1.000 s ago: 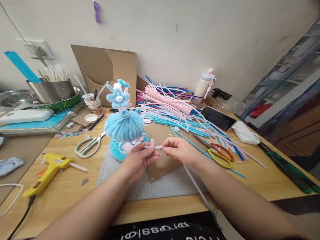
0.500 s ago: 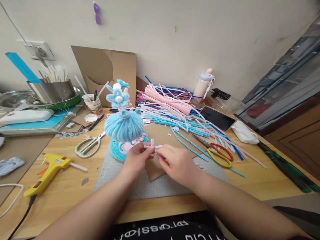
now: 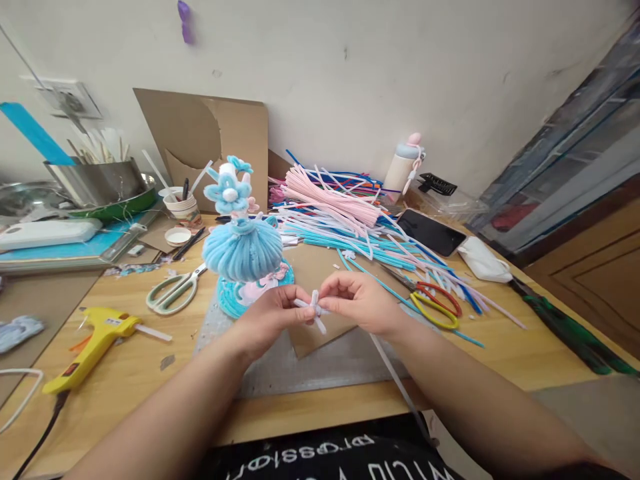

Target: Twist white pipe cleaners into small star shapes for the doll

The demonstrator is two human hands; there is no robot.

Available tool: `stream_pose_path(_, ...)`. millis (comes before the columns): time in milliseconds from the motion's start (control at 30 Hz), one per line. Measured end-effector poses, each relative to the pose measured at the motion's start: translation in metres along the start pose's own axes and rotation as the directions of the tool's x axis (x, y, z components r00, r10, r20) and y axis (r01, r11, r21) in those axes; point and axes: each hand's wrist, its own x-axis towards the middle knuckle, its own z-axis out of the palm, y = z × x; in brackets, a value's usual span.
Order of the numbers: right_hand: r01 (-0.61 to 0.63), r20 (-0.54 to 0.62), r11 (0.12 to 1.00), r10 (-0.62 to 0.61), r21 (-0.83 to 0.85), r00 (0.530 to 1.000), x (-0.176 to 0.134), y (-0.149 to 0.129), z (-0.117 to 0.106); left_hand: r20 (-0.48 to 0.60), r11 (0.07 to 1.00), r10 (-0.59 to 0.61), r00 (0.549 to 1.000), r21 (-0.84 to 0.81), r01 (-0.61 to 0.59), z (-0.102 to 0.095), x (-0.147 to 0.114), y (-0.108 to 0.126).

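Note:
Between my two hands is a small cross-shaped piece of white pipe cleaner (image 3: 316, 309), its short arms sticking out up, down and to the sides. My left hand (image 3: 273, 313) pinches its left side between thumb and fingers. From the right, my right hand (image 3: 363, 301) pinches it too, and a long white pipe cleaner tail (image 3: 393, 373) hangs below that hand toward my lap. Just beyond my left hand stands a light blue pipe cleaner figure with a pleated skirt (image 3: 243, 251) and flowers, on a round turquoise base (image 3: 230, 301).
Brown cardboard (image 3: 320, 333) lies on a grey cutting mat (image 3: 270, 373). Bundles of pipe cleaners (image 3: 340, 207) fill the back. Red-and-yellow scissors (image 3: 435, 307), a phone (image 3: 431, 232) and green-black pliers (image 3: 565, 327) are at right; a yellow glue gun (image 3: 95, 340) and pale-handled scissors (image 3: 173, 293) at left.
The white piece has turned so its arms spread toward me, and both hands have shifted their pinch on it. A long white tail now shows under my right forearm. The view has moved slightly.

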Motion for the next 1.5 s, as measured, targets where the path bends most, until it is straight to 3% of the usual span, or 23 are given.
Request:
stream_pose_path(167, -0.166, 0.139, 0.956, 0.135, 0.243, 0.981, 0.002, 0.004, 0.002, 0.103, 0.957, -0.05, 0.993, -0.279, 0.077, 0.006, -0.004, -0.001)
stream_pose_path(233, -0.142, 0.122, 0.955, 0.113, 0.262, 0.986, 0.002, 0.005, 0.004, 0.084, 0.942, -0.059, 0.995, -0.326, 0.083, 0.008, -0.004, -0.001)
stream_pose_path(367, 0.041, -0.017, 0.992, -0.039, 0.118, 0.999, 0.005, 0.009, 0.006, 0.001, 0.908, -0.109, 0.994, -0.406, 0.101, 0.009, -0.002, -0.002)
stream_pose_path(467, 0.096, -0.045, 0.994, -0.098, -0.046, 0.994, 0.006, 0.011, 0.003, -0.075, 0.894, -0.117, 0.99, -0.443, 0.072, 0.009, 0.001, -0.004)
stream_pose_path(667, 0.098, 0.019, 0.991, -0.097, -0.091, 0.995, 0.004, 0.008, 0.0, -0.238, 0.945, 0.005, 0.971, -0.317, -0.082, 0.01, 0.004, -0.007)
stream_pose_path(867, 0.046, -0.046, 0.998, -0.048, -0.044, 0.998, 0.007, 0.012, 0.005, -0.286, 0.976, 0.088, 0.954, -0.167, -0.14, 0.016, 0.004, -0.006)
stream_pose_path(1033, 0.038, -0.129, 0.994, -0.051, -0.105, 0.99, 0.004, 0.012, 0.011, -0.387, 0.971, 0.201, 0.9, -0.046, -0.236, 0.023, 0.003, -0.004)
stream_pose_path(1267, 0.061, -0.09, 0.995, -0.068, -0.075, 0.994, 0.004, 0.008, 0.009, -0.308, 0.988, 0.151, 0.939, 0.01, -0.156, 0.02, 0.0, -0.004)
stream_pose_path(1367, 0.068, -0.034, 0.994, -0.072, -0.084, 0.997, 0.005, 0.008, 0.007, -0.31, 0.989, 0.131, 0.942, -0.023, -0.145, 0.019, 0.0, -0.005)
stream_pose_path(1500, 0.033, -0.047, 0.994, -0.038, -0.103, 0.998, 0.004, 0.011, 0.009, -0.331, 0.986, 0.133, 0.934, -0.05, -0.158, 0.018, 0.002, -0.007)
